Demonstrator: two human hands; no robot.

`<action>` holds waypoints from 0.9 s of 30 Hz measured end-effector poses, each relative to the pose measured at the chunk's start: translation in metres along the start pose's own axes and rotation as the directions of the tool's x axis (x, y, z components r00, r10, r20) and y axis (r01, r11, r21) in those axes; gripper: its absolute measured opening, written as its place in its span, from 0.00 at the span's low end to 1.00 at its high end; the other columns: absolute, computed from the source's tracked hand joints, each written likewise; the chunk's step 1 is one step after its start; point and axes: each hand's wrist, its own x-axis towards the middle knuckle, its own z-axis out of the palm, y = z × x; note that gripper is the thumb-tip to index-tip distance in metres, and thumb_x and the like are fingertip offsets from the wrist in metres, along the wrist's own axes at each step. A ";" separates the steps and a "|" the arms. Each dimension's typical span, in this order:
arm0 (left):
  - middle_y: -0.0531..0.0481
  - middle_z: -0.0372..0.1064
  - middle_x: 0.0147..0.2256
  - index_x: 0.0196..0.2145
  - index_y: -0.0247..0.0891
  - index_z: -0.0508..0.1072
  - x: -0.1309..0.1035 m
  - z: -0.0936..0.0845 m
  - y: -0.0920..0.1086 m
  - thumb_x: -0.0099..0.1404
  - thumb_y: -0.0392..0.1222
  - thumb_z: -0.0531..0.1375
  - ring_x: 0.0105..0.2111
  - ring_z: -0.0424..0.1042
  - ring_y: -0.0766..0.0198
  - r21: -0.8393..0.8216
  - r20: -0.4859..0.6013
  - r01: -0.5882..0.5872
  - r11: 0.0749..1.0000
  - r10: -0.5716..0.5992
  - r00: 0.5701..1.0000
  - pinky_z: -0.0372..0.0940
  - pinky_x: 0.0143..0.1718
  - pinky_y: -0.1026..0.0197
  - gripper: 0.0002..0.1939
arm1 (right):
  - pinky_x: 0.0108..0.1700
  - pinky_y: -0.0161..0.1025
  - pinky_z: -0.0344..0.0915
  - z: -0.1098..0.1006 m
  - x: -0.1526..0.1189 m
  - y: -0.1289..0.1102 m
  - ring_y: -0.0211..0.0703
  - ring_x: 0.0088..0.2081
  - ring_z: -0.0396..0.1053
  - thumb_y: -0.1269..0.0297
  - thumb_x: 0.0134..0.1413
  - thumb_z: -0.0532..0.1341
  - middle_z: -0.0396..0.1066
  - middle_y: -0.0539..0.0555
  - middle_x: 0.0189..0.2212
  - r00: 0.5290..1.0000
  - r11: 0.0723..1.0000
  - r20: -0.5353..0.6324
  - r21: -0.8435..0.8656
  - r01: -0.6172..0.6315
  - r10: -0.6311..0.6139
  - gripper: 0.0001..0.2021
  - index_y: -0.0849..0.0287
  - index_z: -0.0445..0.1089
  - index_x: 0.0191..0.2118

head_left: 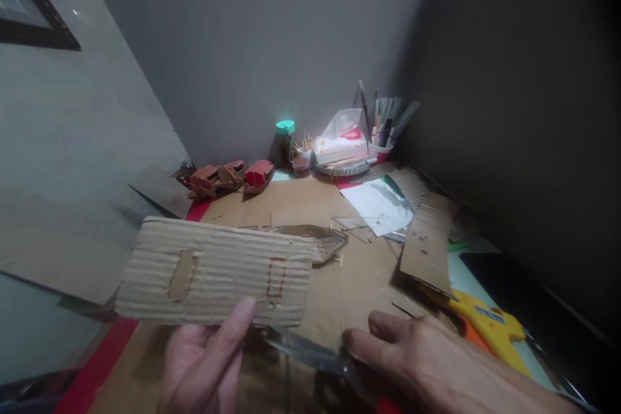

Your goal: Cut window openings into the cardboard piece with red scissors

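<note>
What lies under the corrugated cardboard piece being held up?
Below the corrugated cardboard piece in the left hand show scissor blades held by the right hand and a flat cardboard sheet. The sheet's covered part is hidden.

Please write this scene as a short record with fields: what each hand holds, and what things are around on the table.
left hand: left hand holds up a corrugated cardboard piece, thumb on its lower edge
cardboard marks: one rectangular cut flap, one red-outlined rectangle
right hand: right hand holds scissors, blades pointing toward the cardboard
near right hand: yellow glue gun
back of table: tissue box, jar with green lid, cup of brushes
</note>
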 end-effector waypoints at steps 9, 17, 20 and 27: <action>0.48 0.80 0.39 0.38 0.39 0.81 0.001 0.002 0.005 0.43 0.35 0.73 0.56 0.67 0.42 -0.047 0.019 0.040 0.998 -0.039 0.999 0.61 0.59 0.50 0.21 | 0.23 0.34 0.48 0.003 -0.007 0.005 0.39 0.25 0.62 0.61 0.55 0.58 0.63 0.51 0.29 0.990 0.994 -0.129 0.101 -0.047 0.060 0.03 0.52 0.65 0.31; 0.51 0.80 0.39 0.37 0.41 0.81 0.002 0.002 -0.002 0.38 0.35 0.75 0.57 0.67 0.46 -0.027 -0.059 -0.005 1.000 0.004 0.998 0.59 0.61 0.55 0.23 | 0.23 0.35 0.47 0.001 -0.009 0.003 0.40 0.25 0.61 0.60 0.53 0.58 0.62 0.51 0.28 0.987 0.993 -0.138 0.102 -0.063 0.077 0.04 0.52 0.63 0.31; 0.54 0.81 0.36 0.33 0.43 0.82 0.002 0.002 -0.002 0.37 0.37 0.75 0.54 0.70 0.46 0.099 -0.122 -0.059 0.993 0.071 0.990 0.65 0.58 0.55 0.20 | 0.23 0.35 0.47 0.002 -0.009 0.003 0.40 0.25 0.61 0.59 0.53 0.58 0.62 0.51 0.28 0.987 0.991 -0.131 0.103 -0.083 0.096 0.05 0.53 0.63 0.30; 0.54 0.80 0.32 0.27 0.43 0.81 0.005 -0.005 -0.002 0.38 0.40 0.74 0.50 0.73 0.46 0.337 -0.218 -0.151 0.929 0.233 0.948 0.62 0.59 0.49 0.14 | 0.22 0.35 0.45 -0.001 -0.006 0.001 0.40 0.23 0.60 0.59 0.53 0.57 0.61 0.51 0.28 0.986 0.995 -0.142 0.061 -0.079 0.087 0.05 0.53 0.63 0.31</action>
